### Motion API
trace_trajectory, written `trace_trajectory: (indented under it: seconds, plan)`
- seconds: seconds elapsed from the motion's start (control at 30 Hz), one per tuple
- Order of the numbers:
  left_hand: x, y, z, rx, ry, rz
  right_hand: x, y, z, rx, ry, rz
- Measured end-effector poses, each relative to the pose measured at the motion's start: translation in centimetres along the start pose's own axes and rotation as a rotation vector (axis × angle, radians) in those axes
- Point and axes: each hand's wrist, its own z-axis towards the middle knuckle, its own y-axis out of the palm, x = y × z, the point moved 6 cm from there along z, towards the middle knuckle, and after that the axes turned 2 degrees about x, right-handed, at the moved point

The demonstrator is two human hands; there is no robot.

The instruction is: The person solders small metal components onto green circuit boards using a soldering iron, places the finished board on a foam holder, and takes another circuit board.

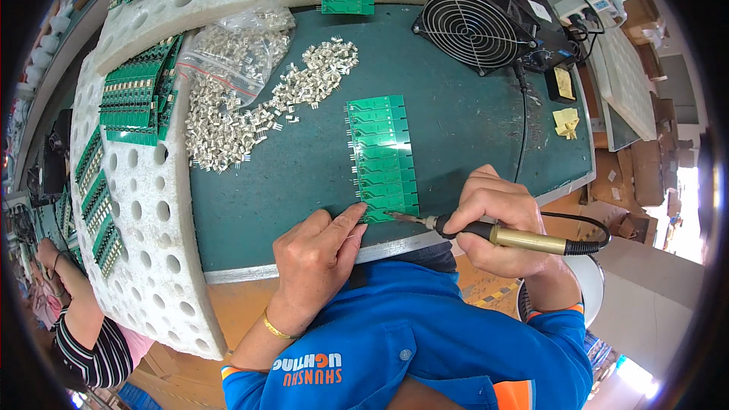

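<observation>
A green circuit board panel (385,153), with a row of pins along its left edge, lies on the dark green work mat (304,175). At its near left corner, my left hand (317,254) has thumb and forefinger closed on the edge; whether a small part sits under the fingertips is hidden. My right hand (497,216) grips a soldering iron (524,240) with a brass-coloured handle section. The iron's tip points left and meets the panel's near end. Farther left lies a loose pile of small white pin connectors (220,129).
A clear zip bag (250,49) of connectors lies on the pile. White perforated foam (144,205) holds more boards (140,99). A black fan (474,23) stands at the back right, near a yellow sponge (565,123). The iron's cable (600,222) loops right. Another person's arm (76,296) shows far left.
</observation>
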Motion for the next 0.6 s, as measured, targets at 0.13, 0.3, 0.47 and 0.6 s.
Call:
trace_trajectory:
  seconds: [0.13, 0.3, 0.47, 0.6]
  plan:
    - [-0.2, -0.1, 0.0, 0.009, -0.018, -0.031, 0.4, -0.2, -1.0, 0.096, -0.01, 0.048]
    - [-0.4, 0.0, 0.0, 0.039, -0.016, -0.079, 1.1, 0.4, -2.9, 0.206, -0.069, 0.044]
    - [-0.5, -0.1, -0.2, 0.045, -0.022, -0.104, 2.0, 1.3, -4.3, 0.286, -0.029, 0.031]
    - [-0.5, -0.3, -0.3, 0.054, -0.043, -0.107, 2.2, 1.8, -4.4, 0.331, -0.019, 0.023]
